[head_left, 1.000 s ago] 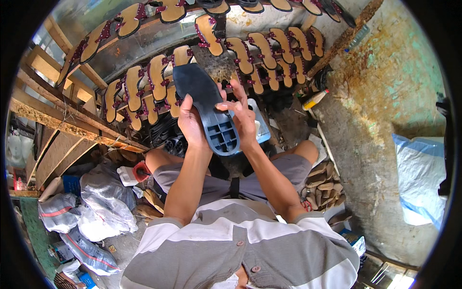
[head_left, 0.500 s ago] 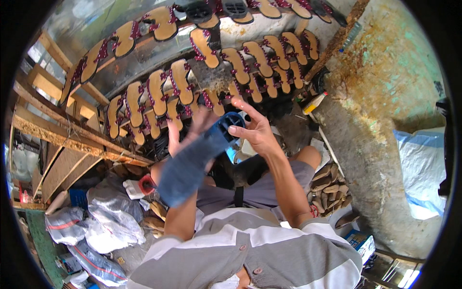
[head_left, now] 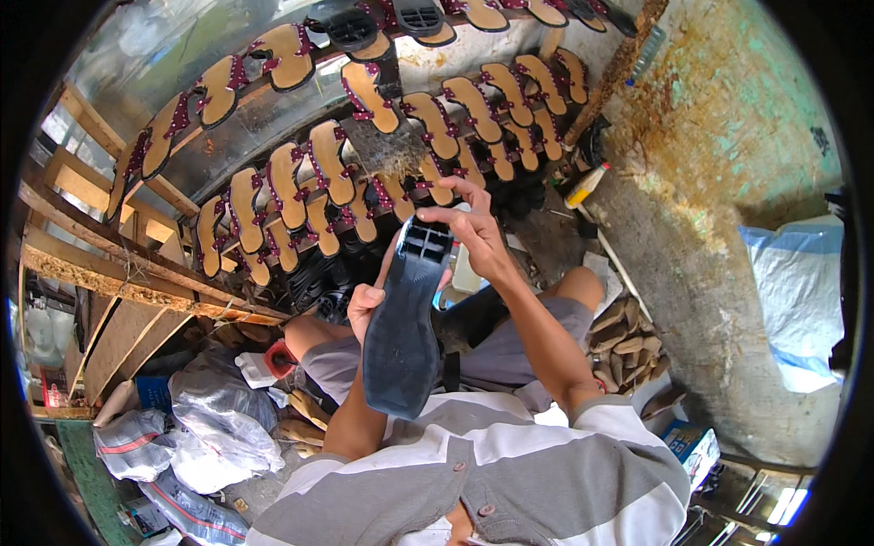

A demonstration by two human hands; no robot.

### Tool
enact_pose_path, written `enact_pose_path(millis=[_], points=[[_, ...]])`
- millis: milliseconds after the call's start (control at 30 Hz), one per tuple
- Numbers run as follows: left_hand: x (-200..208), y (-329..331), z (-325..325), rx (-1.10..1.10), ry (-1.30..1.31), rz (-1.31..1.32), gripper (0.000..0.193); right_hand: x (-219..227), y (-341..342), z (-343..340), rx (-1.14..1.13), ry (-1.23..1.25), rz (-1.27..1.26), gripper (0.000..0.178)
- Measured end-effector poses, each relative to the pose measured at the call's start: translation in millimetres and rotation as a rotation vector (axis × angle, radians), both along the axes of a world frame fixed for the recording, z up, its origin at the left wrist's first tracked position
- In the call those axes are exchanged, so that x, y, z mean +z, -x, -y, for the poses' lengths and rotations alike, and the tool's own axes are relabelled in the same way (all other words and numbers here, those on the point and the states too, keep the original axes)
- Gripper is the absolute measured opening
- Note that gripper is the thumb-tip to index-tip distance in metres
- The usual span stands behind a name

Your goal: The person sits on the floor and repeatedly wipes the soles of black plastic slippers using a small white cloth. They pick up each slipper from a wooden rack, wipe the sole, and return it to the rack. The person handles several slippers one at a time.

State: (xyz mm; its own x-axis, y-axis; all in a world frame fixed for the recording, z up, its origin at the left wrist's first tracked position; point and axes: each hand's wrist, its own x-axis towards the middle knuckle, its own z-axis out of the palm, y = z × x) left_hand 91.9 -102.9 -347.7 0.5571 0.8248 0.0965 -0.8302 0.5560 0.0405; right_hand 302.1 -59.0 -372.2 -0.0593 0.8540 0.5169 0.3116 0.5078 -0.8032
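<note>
gripping the black shoe sole (head_left: 401, 346) above our grey shorts (head_left: 569, 323) with our left hand (head_left: 366, 308), we touch its gridded heel (head_left: 426, 241) with our right hand (head_left: 478, 238); whether that one clamps, we cannot tell.

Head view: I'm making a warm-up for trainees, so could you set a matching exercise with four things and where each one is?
1. dark sole
2. tan sandals
3. blue-and-white sack
4. pile of brown pieces

A. at the far right of the view
B. gripped by the left hand, with the right hand at its top end
C. beside the right knee
D. in rows toward the top

Pairs: 1-B, 2-D, 3-A, 4-C
</note>
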Motion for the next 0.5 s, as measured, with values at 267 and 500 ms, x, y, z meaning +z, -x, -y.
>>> enact_pose_path(millis=[267,500], points=[[-4.7,-5.6,-11.1,0.071,-0.085,-0.018,0.083,-14.1,52.7,60.2,-0.421,-0.264,0.189,0.047],[-4.4,-2.8,-17.6,0.053,-0.151,-0.044,0.084,1.7,43.3,74.4,-0.307,-0.028,0.264,0.050]])
